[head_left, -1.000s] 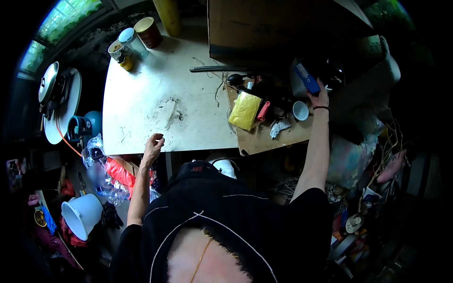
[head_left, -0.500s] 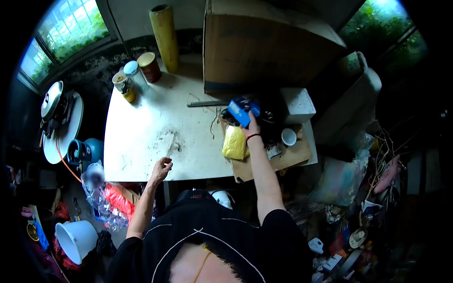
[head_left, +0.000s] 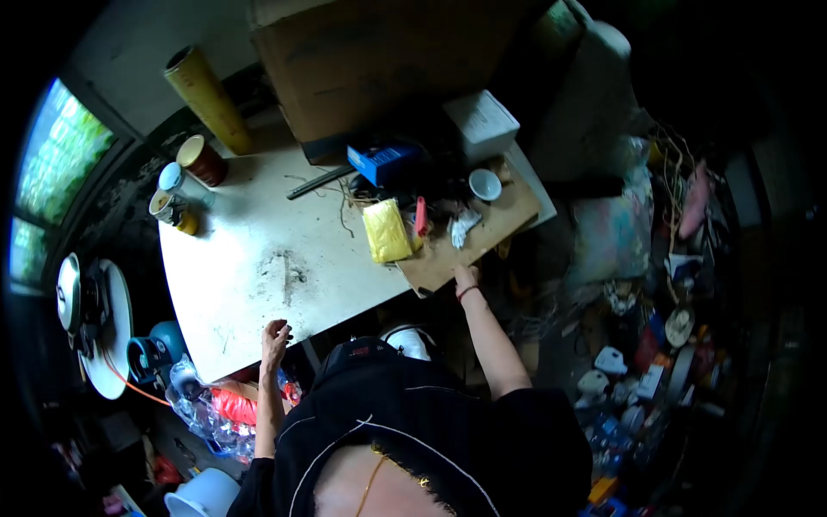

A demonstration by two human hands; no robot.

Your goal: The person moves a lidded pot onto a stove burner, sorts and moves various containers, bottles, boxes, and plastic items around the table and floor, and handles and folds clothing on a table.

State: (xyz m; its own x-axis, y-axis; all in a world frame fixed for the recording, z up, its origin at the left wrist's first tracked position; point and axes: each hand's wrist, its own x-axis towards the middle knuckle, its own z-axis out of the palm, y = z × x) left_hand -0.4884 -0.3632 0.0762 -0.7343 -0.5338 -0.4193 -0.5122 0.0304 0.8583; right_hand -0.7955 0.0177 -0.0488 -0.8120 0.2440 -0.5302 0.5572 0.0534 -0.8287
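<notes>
My right hand (head_left: 466, 277) is at the front edge of a brown board (head_left: 504, 222) on the table; its fingers are too small to show whether they grip that edge. My left hand (head_left: 276, 334) hovers by the table's front edge, fingers loosely bent and apart, with nothing in it. On or beside the board lie a yellow packet (head_left: 388, 231), a red-handled object (head_left: 420, 216), a crumpled white piece (head_left: 463, 228) and a small white bowl (head_left: 485, 184). Behind them a blue box (head_left: 383, 164) rests among dark items, next to a white box (head_left: 482, 125).
The white table (head_left: 224, 267) carries a yellow tube (head_left: 209, 102), a dark red can (head_left: 202, 161) and jars at the back left. A large cardboard box (head_left: 388, 73) stands behind. Clutter (head_left: 633, 379) covers the floor at right; a gas cylinder (head_left: 155, 349) is at left.
My right hand has let go of the blue box and drawn back to the board's front edge. The view has turned, so the table appears further left. My left hand stays near the table edge.
</notes>
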